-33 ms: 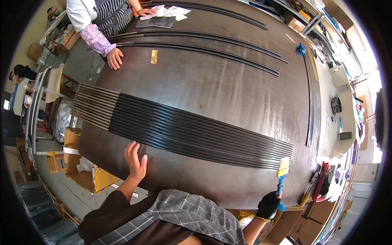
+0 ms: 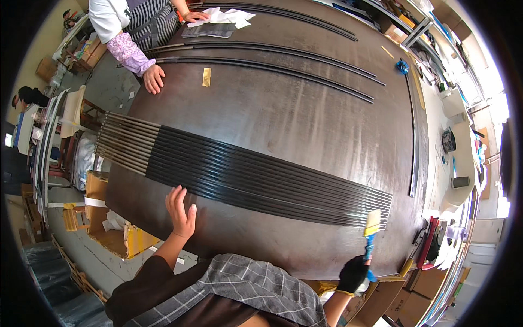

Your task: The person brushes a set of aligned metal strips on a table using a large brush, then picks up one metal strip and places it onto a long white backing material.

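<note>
There's the gloved right grip (image 2: pixel 354 274) clasping the brush (image 2: pixel 370 243), bristles (image 2: pixel 372 220) over the black rods (image 2: pixel 256 182) on the tabletop (image 2: pixel 321 125); left grip (image 2: pixel 181 215) released, fingers (image 2: pixel 175 203) spread nearby

– grey floor (image 2: pixel 113 74) down the left, and it's dotted with white scraps (image 2: pixel 131 95)!
– pale yellow wall (image 2: pixel 41 34) beyond it, metal shelves (image 2: pixel 418 31) holding the top right!
– white glare (image 2: pixel 504 111) blazing along the right edge, a sheen across the brown table (image 2: pixel 305 122)!
</note>
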Motion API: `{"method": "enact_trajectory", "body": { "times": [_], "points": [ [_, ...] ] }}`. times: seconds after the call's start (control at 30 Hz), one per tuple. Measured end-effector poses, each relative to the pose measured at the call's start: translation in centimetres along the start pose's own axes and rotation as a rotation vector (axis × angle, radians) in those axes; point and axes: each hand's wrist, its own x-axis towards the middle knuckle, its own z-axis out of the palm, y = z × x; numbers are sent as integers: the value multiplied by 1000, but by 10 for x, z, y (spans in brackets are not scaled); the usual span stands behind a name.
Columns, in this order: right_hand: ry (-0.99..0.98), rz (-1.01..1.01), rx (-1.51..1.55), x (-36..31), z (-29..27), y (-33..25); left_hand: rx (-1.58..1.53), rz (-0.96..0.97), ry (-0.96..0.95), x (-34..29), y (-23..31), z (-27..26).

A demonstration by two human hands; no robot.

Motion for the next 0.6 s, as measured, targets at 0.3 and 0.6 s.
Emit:
{"method": "enact_trajectory", "body": {
  "times": [0.3, 0.6],
  "points": [
    [-44, -232, -399, 31, -149, 59, 131, 141, 88, 275, -177, 31],
    [-152, -260, -430, 6, -155, 129, 351, 14, -150, 487, -300, 75]
  ]
}}
